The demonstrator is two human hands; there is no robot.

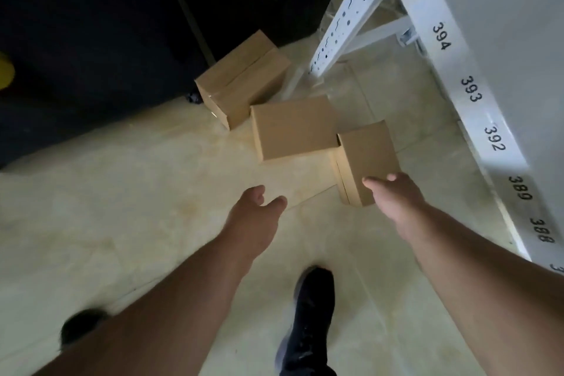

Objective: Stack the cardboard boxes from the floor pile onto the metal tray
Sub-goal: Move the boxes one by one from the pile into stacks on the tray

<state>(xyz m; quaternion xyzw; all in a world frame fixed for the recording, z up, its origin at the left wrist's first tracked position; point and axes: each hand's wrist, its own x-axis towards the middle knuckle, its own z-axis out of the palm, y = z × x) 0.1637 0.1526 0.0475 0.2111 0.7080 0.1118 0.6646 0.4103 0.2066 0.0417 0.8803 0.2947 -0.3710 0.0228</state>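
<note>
Three brown cardboard boxes lie on the pale floor. The far box (241, 79) rests against a dark surface. The middle box (294, 127) lies flat. The near box (367, 159) sits tilted at the right, touching the middle one. My right hand (393, 192) hovers at the near box's front corner, fingers apart, and holds nothing. Just short of the boxes and over bare floor, my left hand (256, 207) is open and empty too. No metal tray is in view.
A white shelf rack (464, 76) with numbered labels 388 to 395 runs down the right side; its perforated upright (341, 24) stands behind the boxes. Dark surface fills the upper left. My dark shoe (308, 320) is on the floor below.
</note>
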